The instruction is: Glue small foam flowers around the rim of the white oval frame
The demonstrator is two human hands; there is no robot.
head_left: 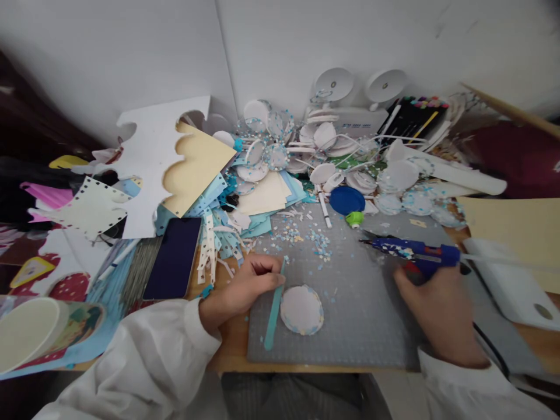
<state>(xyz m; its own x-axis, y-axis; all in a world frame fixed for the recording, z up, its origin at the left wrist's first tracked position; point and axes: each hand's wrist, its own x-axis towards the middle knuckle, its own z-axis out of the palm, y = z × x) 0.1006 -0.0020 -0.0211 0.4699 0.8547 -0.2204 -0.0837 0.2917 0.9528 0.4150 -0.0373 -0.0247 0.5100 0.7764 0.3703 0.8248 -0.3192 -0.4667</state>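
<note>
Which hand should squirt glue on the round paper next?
Probably the right hand: it already grips the blue glue gun, nozzle pointing over the mat. The left hand is busy holding the teal stick beside the round paper.

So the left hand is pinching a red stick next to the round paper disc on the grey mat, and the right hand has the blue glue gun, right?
Not quite: the stick is light blue, not red, as the head view shows. The left hand does pinch it beside the round paper disc on the grey mat, and the right hand holds the blue glue gun.
</note>
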